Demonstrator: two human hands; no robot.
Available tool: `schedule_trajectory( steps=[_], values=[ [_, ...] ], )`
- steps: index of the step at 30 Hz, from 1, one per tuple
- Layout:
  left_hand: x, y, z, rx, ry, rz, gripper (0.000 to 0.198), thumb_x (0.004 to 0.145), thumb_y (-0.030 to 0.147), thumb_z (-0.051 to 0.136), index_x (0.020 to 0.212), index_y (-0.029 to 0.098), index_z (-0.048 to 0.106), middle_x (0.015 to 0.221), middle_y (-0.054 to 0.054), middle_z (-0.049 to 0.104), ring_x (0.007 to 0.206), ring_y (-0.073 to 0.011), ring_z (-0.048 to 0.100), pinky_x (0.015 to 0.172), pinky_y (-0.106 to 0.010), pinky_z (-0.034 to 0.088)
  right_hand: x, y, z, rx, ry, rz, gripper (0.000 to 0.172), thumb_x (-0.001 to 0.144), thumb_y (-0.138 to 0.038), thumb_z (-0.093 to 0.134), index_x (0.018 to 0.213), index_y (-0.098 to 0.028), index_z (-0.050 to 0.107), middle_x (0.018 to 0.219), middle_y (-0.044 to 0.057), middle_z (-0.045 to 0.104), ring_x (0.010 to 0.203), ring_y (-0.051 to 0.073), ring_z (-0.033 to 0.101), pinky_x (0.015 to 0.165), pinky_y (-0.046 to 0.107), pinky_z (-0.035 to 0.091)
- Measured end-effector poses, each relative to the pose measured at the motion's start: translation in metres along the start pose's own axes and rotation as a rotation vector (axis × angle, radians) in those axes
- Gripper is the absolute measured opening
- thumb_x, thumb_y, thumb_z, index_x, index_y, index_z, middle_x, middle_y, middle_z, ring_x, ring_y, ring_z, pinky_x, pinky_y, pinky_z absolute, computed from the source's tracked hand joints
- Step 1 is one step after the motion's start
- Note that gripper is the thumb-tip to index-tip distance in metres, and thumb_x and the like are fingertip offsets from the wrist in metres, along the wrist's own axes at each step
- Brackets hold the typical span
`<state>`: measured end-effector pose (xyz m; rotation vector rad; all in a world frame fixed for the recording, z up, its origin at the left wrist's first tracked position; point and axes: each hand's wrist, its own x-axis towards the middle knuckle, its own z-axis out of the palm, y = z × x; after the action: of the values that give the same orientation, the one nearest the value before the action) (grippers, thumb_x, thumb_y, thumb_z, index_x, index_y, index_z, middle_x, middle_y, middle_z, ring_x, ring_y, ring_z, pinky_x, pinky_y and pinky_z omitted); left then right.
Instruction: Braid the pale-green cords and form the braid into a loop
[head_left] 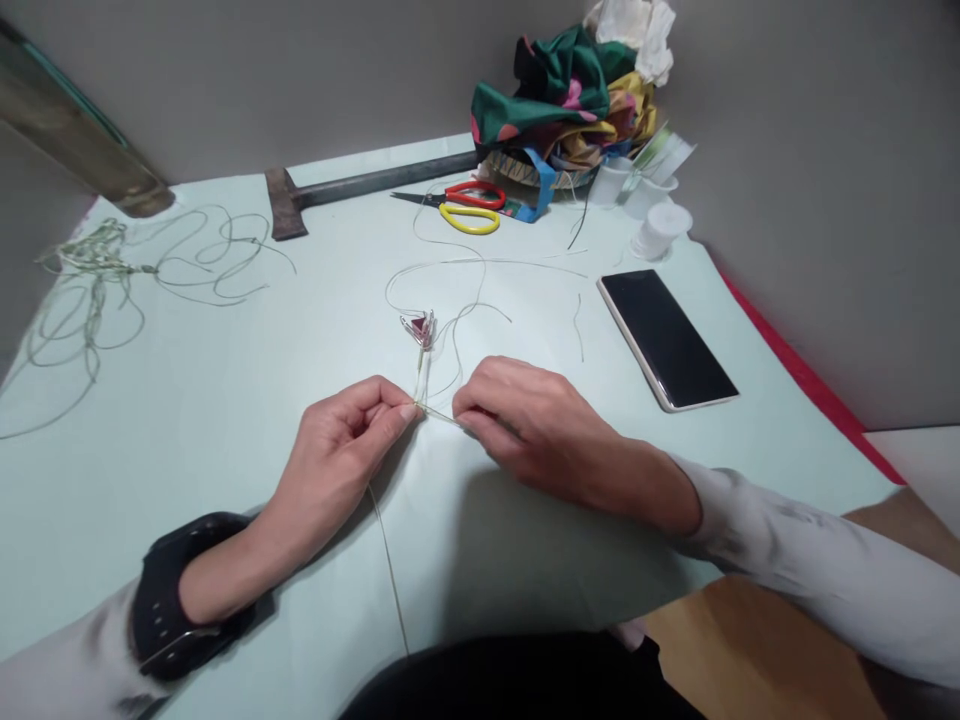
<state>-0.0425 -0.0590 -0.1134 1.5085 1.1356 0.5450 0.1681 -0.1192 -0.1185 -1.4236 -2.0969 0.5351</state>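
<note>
My left hand [349,440] pinches thin greenish cord between thumb and forefinger at a crossing of strands. A short stretch of this cord [441,415] runs over to my right hand [536,425], whose closed fingers grip it. Just beyond the fingertips lies a small dark red ornament [420,328] with silvery loops, joined by cords to the spot my left hand holds. Loose strands curl over the table behind it, and one more trails from under my left hand toward the front edge. Exactly how the strands are knotted is too small to tell.
Behind lie a hammer-like tool [285,205] and scissors [472,207] with red and yellow handles. Tangled green cords [105,260] spread at the left. On the right are a phone [667,340], white spools [661,230] and a basket [517,168] heaped with colourful cloth [562,90].
</note>
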Motion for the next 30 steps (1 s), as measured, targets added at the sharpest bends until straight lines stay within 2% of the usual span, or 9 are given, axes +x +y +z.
schedule_trajectory(
  steps=[3,7,13,16,20,24,27,28,30],
  values=[
    [0.000,0.000,0.000,-0.004,-0.001,-0.003,0.028,0.090,0.043,0.069,0.076,0.019,0.068,0.053,0.008,0.034,0.051,-0.0087,0.027,0.047,-0.026,0.020,0.002,-0.001,0.000,0.006,-0.034,0.036,0.013,0.101,-0.025,0.057,0.102,-0.015,0.065,0.099,0.007,0.064,0.093,0.019,0.055,0.082,0.032,0.041],
    [0.001,0.002,0.000,0.034,-0.002,0.004,0.030,0.088,0.045,0.069,0.072,0.019,0.066,0.054,0.007,0.039,0.051,-0.0090,0.028,0.047,-0.026,0.020,0.005,-0.001,0.007,-0.109,-0.140,0.052,0.022,0.104,-0.021,0.045,0.091,-0.017,0.062,0.092,0.005,0.061,0.081,0.018,0.048,0.077,0.034,0.036],
    [0.003,0.001,-0.001,0.057,-0.006,0.001,0.035,0.088,0.051,0.068,0.072,0.020,0.065,0.053,0.007,0.033,0.051,-0.0098,0.027,0.048,-0.026,0.020,-0.008,-0.005,-0.001,-0.033,-0.066,0.068,0.025,0.102,-0.016,0.040,0.084,-0.017,0.057,0.085,0.003,0.055,0.077,0.015,0.046,0.073,0.031,0.036],
    [0.003,0.000,-0.001,0.073,-0.011,-0.011,0.038,0.088,0.054,0.068,0.073,0.020,0.064,0.055,0.007,0.036,0.053,-0.0100,0.028,0.048,-0.026,0.021,-0.016,-0.010,-0.015,0.237,-0.054,0.128,0.017,0.093,-0.009,0.050,0.080,-0.018,0.056,0.081,0.000,0.054,0.075,0.012,0.047,0.072,0.028,0.039],
    [0.002,0.001,-0.001,0.084,-0.006,-0.012,0.038,0.088,0.054,0.067,0.072,0.020,0.063,0.053,0.007,0.036,0.052,-0.0102,0.028,0.049,-0.026,0.021,-0.018,-0.017,-0.035,0.727,-0.226,0.214,0.011,0.090,-0.011,0.065,0.083,-0.019,0.062,0.096,0.000,0.060,0.080,0.009,0.054,0.074,0.024,0.045],
    [0.002,0.002,0.000,0.065,0.003,-0.011,0.036,0.088,0.053,0.068,0.074,0.020,0.065,0.052,0.008,0.034,0.052,-0.0105,0.028,0.049,-0.026,0.021,-0.026,-0.020,-0.055,0.860,-0.302,0.180,0.015,0.096,-0.020,0.065,0.083,-0.019,0.061,0.110,0.005,0.063,0.092,0.012,0.059,0.079,0.027,0.048],
    [0.002,0.000,0.000,0.051,0.008,0.003,0.033,0.088,0.049,0.069,0.075,0.020,0.066,0.053,0.007,0.036,0.053,-0.0106,0.029,0.049,-0.026,0.021,-0.052,-0.022,-0.080,0.889,-0.315,0.244,0.026,0.101,-0.033,0.062,0.078,-0.021,0.059,0.082,0.002,0.066,0.076,0.013,0.061,0.070,0.029,0.050],
    [0.002,0.000,0.000,0.047,0.009,0.009,0.032,0.088,0.048,0.069,0.074,0.020,0.066,0.054,0.007,0.037,0.053,-0.0105,0.029,0.049,-0.026,0.021,-0.063,-0.023,-0.092,0.847,-0.268,0.322,0.031,0.101,-0.040,0.063,0.076,-0.022,0.059,0.070,-0.001,0.062,0.064,0.012,0.057,0.059,0.028,0.046],
    [0.002,-0.001,0.000,0.034,0.011,0.015,0.031,0.088,0.046,0.069,0.072,0.020,0.065,0.055,0.007,0.038,0.053,-0.0101,0.029,0.048,-0.026,0.021,-0.083,-0.023,-0.115,0.546,-0.037,0.487,0.042,0.102,-0.051,0.060,0.069,-0.024,0.060,0.055,-0.003,0.051,0.047,0.009,0.042,0.044,0.028,0.032]
  ],
)
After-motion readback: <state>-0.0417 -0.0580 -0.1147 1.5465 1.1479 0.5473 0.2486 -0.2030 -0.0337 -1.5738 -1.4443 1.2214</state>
